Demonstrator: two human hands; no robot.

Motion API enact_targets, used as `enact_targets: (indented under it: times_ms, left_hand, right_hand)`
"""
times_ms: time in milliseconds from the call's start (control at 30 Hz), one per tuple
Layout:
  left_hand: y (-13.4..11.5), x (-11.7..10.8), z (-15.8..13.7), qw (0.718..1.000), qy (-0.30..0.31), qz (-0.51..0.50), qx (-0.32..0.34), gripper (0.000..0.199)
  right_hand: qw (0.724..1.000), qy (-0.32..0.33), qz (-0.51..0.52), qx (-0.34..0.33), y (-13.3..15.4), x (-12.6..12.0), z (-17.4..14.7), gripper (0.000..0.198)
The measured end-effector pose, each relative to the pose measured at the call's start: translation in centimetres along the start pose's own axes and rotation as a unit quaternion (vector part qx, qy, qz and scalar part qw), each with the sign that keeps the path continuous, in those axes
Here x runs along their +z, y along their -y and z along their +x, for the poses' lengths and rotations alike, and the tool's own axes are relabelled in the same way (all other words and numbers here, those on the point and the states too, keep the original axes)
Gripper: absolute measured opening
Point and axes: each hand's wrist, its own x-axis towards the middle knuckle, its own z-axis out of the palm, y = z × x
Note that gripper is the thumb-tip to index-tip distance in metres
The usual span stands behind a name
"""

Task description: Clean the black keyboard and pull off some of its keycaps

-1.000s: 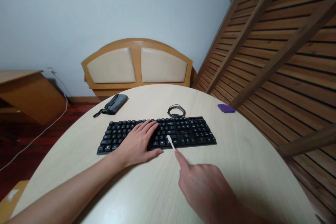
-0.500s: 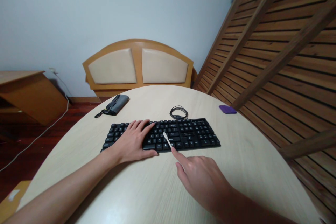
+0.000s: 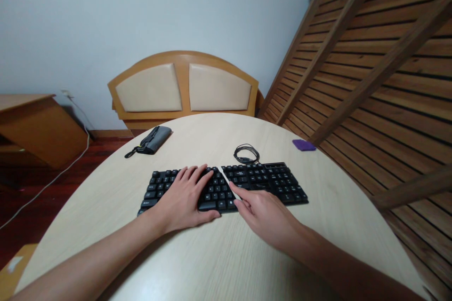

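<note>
My left hand lies spread over the left-middle part of a black keyboard, its fingers across the keys and its thumb along the front edge. Between the thumb and fingers of my right hand is a slim white toothbrush, though its bristles cannot be seen. It slants up and to the left across the keys, its head near the keyboard's back row, just right of my left fingertips. Behind the keyboard sits its coiled black cable on the table.
The round pale table carries a grey and black pouch with a strap at the back left. A purple cloth-like piece lies near the right edge. Beyond stand a padded headboard and leaning wooden slats.
The keyboard and its cable have shifted to the right, with my left hand on it. My right hand has moved farther over the keys, taking the toothbrush head toward the back row.
</note>
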Motion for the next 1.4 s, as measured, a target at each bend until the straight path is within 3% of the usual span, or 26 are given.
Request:
enact_targets:
  times_ms: [867,1400]
  left_hand:
    - [0.0,0.1,0.0,1.0,0.006,0.003,0.001,0.1]
    - [0.0,0.0,0.0,1.0,0.008,0.008,0.001,0.1]
  right_hand:
    - [0.992,-0.021,-0.105,0.068,0.3,-0.7,-0.1,0.042]
    - [0.998,0.003,0.038,0.058,-0.5,-1.3,0.1,0.042]
